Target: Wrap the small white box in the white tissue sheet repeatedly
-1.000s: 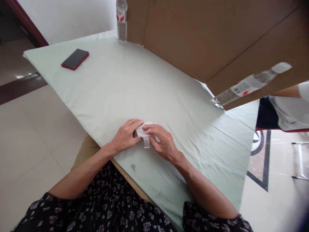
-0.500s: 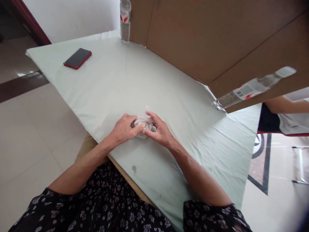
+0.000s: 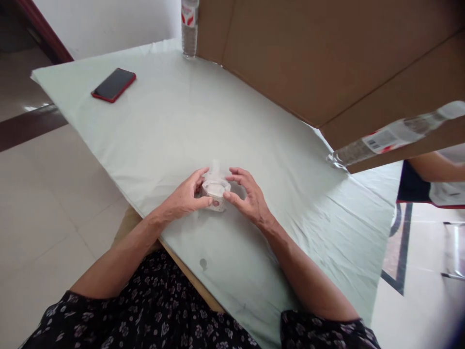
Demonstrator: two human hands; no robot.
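Note:
A small whitish translucent packet (image 3: 215,189), crumpled and hard to make out, rests on the pale green tablecloth (image 3: 181,126) near the table's front edge. My left hand (image 3: 185,196) pinches its left side with thumb and fingers. On the packet's right side are the thumb and fingertips of my right hand (image 3: 249,196), its other fingers spread above. Both forearms reach in from dark flowered sleeves at the bottom.
A red-cased phone (image 3: 114,85) lies at the far left of the table. A water bottle (image 3: 189,26) stands at the back, another bottle (image 3: 395,138) at the right. A large cardboard sheet (image 3: 327,58) leans across the back right. Another person's arm (image 3: 434,167) shows at the right edge.
The packet was flatter with a strip hanging down; now it is bunched into a small lump between both hands. My right fingers have spread. The view has shifted slightly.

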